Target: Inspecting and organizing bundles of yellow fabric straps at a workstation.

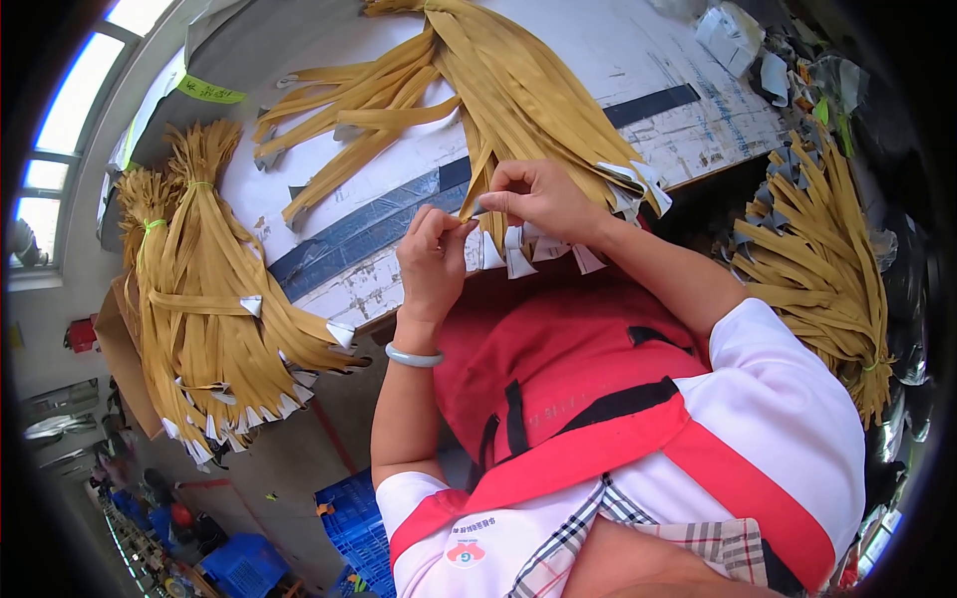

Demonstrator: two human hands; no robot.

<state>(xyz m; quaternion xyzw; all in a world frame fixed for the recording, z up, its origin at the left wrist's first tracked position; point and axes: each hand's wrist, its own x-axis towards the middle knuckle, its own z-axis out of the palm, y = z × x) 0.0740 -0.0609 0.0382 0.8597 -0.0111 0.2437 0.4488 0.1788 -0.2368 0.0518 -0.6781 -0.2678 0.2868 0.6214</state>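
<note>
Over the table's near edge, my left hand (435, 261) and my right hand (546, 202) meet with their fingertips pinched together. Between them is the end of a mustard-yellow fabric strip (480, 177), with a small grey piece at its tip. My left thumb and forefinger close on that tip, and my right fingers pinch right beside it. The fingers partly hide the end. A long bundle of the same strips (528, 75) spreads over the table, several with white or grey ends hanging off the near edge by my right hand. A pale bangle (414, 357) circles my left wrist.
Tied mustard strips (204, 299) hang off the table's left side, and another pile (812, 269) lies at the right. Dark tape (344, 234) runs along the worn white tabletop (688, 140). Blue crates (361, 533) stand on the floor below. Plastic wrapping (730, 38) sits at the far right.
</note>
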